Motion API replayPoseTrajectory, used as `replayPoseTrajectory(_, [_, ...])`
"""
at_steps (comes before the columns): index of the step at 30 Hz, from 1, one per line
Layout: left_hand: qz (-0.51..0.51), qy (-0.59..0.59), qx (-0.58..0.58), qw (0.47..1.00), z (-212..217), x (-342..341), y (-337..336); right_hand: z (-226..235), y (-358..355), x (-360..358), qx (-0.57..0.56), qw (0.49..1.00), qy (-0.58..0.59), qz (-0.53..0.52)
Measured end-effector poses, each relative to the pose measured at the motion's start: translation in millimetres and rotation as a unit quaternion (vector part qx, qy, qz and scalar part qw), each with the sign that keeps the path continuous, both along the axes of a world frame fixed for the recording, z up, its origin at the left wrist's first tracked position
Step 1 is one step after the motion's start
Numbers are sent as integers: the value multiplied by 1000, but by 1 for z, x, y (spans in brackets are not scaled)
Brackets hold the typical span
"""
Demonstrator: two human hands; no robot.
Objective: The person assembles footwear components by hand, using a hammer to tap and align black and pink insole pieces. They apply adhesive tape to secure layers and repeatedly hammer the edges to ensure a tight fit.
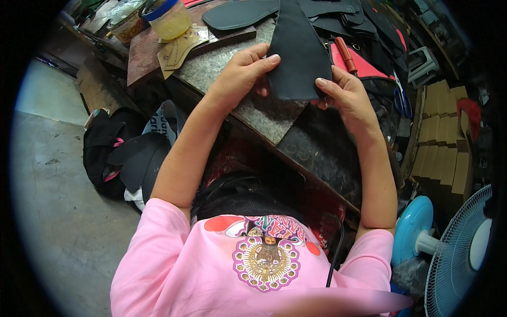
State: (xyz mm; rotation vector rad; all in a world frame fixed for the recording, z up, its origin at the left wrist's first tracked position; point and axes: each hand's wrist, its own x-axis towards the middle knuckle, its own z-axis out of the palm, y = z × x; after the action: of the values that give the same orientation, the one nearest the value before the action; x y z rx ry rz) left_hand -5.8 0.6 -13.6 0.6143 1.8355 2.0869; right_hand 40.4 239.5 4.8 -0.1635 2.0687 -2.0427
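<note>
A black piece of leather-like sheet (298,58) is held up over the workbench, its near edge straight and its sides narrowing toward the far end. My left hand (247,71) pinches its left edge, thumb on top and fingers underneath. On the right edge, near the corner, my right hand (343,92) grips it the same way. Below the sheet lies a grey stone slab (269,121). Just beyond my right hand rests a tool with a red handle (346,55), beside a pink and black piece (369,64).
Stitched black pieces (240,15) and a tan cardboard template (182,48) lie at the far left, near a blue-rimmed tub (168,20). Blue-handled scissors (403,100) hang at the right. Stacked brown boxes (441,132) and a fan (459,253) stand right; a black bag (108,153) sits left.
</note>
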Motion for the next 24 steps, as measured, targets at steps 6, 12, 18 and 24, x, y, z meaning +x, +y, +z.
replayPoseTrajectory(6, [1, -22, 7, 1000, 0, 1, 0, 1, -4, 1, -7, 999, -14, -44])
replayPoseTrajectory(12, [-15, -52, 38, 998, 0, 1, -1, -3, 1, -2, -25, 998, -23, -48])
replayPoseTrajectory(18, [-5, -13, 18, 1000, 1, 2, 0, -6, 3, -4, -21, 998, -17, -59])
replayPoseTrajectory(24, [13, 7, 38, 999, -3, -2, 2, 3, 5, 0, 16, 999, -11, -42])
